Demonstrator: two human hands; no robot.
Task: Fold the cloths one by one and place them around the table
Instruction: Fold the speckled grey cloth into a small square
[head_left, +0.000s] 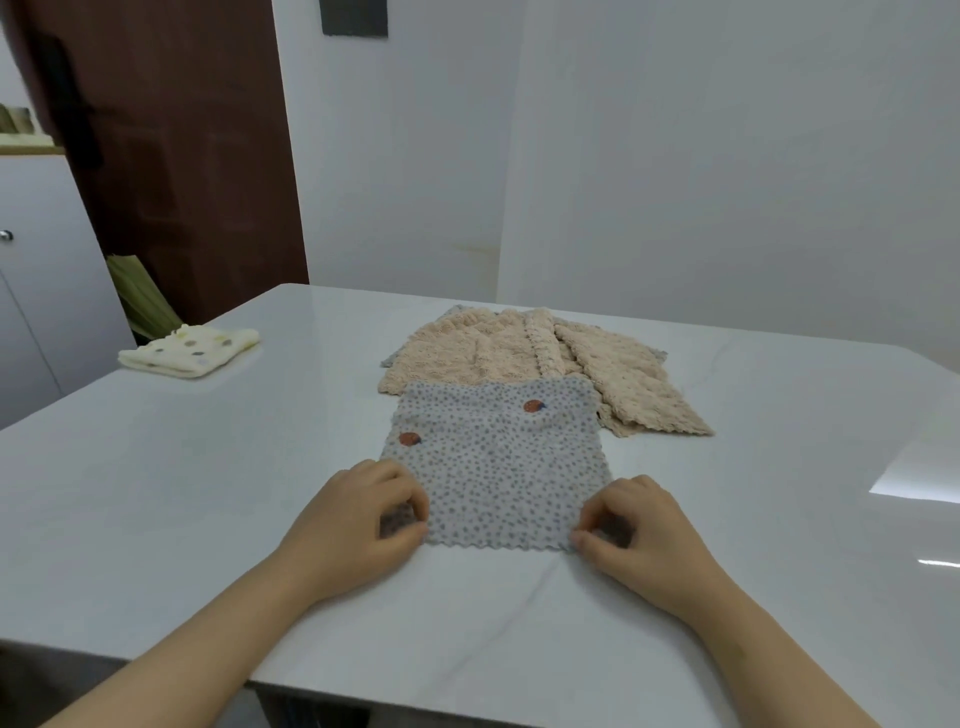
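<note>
a dotted grey cloth (498, 467) lies flat near the front middle of the glossy white table (208, 467). it is thin and roughly square, with a zigzag-cut hem along its near edge, small grey-blue specks all over and two rust-orange round patches near its far side. the left hand (358, 519) pinches the cloth's near left corner, fingers curled over the fabric and thumb under the edge. the right hand (644, 530) pinches the near right corner the same way. both bare forearms reach in from the front edge of the table.

just behind it, its far edge overlapping them, lie the beige cloths (519, 348). they are thick, nubbly and fleecy, with scalloped edges, spread loosely and overlapping one another. well apart, at the table's far left corner, a pale yellow cloth (189, 351) with grey and yellow dots sits folded into a soft, plump rectangle.

behind the table stand plain white walls, a dark brown door (182, 156) and a white cabinet (41, 260) at the left.
</note>
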